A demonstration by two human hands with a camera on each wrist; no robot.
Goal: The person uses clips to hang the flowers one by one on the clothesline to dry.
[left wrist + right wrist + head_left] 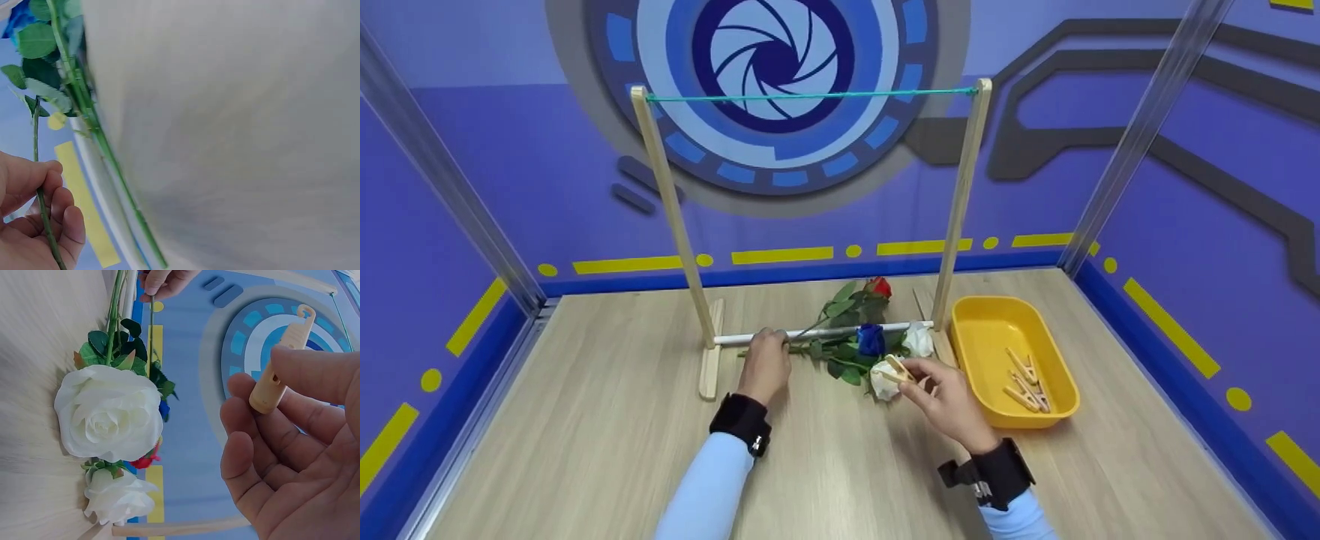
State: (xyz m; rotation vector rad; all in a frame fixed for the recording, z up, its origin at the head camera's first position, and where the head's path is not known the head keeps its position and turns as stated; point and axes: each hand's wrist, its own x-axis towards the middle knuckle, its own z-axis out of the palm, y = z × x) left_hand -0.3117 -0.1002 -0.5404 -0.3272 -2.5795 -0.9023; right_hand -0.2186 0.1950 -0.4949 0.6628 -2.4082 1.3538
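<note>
My left hand (767, 367) pinches a thin green rose stem (37, 135) between thumb and fingers; it appears to lead towards the red rose (879, 287). In my right hand (949, 397) is a wooden clothespin (281, 363), gripped between thumb and fingers above the roses. Lying on the table are a blue rose (871, 340), a white rose (109, 413) nearest me and a second white rose (918, 340) further right. Their leafy green stems (121, 174) run left towards my left hand. In the head view, the clothespin partly covers the nearer white rose.
A wooden frame stands behind the roses, with a teal string (810, 95) across its top and a white rod (750, 338) low down. Right of it, a yellow basin (990, 412) holds several clothespins (1026, 382). Blue-purple walls (547, 187) enclose the wooden table (607, 435).
</note>
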